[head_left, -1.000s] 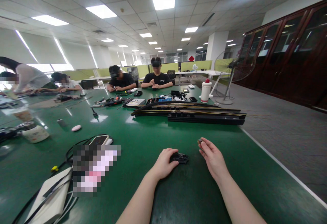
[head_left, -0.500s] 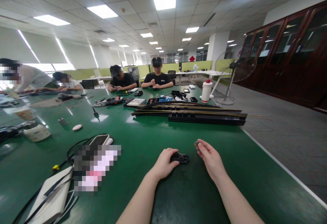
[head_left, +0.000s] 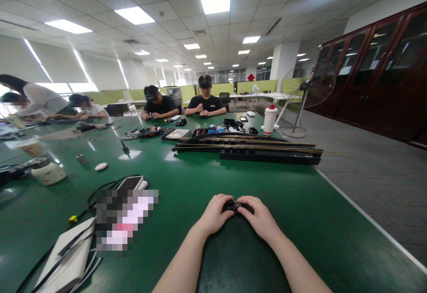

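Note:
A small black plastic part point(head_left: 231, 205) lies low over the green table, between my two hands. My left hand point(head_left: 216, 213) is closed on its left end, thumb at the near side and fingers at the far side. My right hand point(head_left: 258, 215) is closed around the right end in the same way, its fingertips close to those of the left. Both hands cover much of the part, so its exact kind cannot be made out. Whatever small piece was in my right fingers is hidden from view.
Long black rails with thin brass-coloured rods point(head_left: 270, 150) lie across the green table point(head_left: 187, 181). A white bottle with a red cap point(head_left: 270, 120) stands behind them. To the left are a phone point(head_left: 130, 184), cables and a white box point(head_left: 65, 253). Several people sit beyond.
My right hand has moved left and down, bringing its small dark piece to the black part, and now grips there. My left hand has stayed in place.

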{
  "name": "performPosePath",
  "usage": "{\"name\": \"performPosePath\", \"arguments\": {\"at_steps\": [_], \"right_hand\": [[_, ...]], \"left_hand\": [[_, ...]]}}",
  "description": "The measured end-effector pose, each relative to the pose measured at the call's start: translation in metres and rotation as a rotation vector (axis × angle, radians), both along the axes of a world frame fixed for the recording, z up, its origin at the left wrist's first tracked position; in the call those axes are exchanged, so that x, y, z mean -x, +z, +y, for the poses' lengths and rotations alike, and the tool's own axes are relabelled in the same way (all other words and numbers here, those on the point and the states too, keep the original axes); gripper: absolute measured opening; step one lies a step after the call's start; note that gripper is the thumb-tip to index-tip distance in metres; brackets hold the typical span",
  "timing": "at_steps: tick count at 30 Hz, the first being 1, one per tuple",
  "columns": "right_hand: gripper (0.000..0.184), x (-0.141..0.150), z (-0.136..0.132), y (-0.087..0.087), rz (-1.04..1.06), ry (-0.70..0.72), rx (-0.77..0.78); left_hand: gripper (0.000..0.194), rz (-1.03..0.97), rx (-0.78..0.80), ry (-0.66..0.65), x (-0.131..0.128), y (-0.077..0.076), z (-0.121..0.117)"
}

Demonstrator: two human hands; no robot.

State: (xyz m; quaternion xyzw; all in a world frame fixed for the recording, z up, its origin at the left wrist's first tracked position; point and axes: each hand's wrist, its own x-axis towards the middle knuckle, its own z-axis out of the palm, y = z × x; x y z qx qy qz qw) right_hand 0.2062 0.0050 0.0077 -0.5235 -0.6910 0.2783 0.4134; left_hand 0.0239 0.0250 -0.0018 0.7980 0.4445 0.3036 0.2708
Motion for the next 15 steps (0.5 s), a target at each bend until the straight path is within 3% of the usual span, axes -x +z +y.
{"name": "performPosePath", "arguments": {"at_steps": [5,15], "right_hand": [[0.018,0.0028,-0.0014,0.0014,-0.201,0.069,-0.007],[0.019,0.0008,-0.0016,0.002,-0.161,0.073,0.011]], "left_hand": [[0.037,0.007,-0.015,0.005,-0.0002,-0.0026,0.0013],[0.04,-0.016,-0.02,-0.003,-0.0002,-0.0014,0.0]]}}
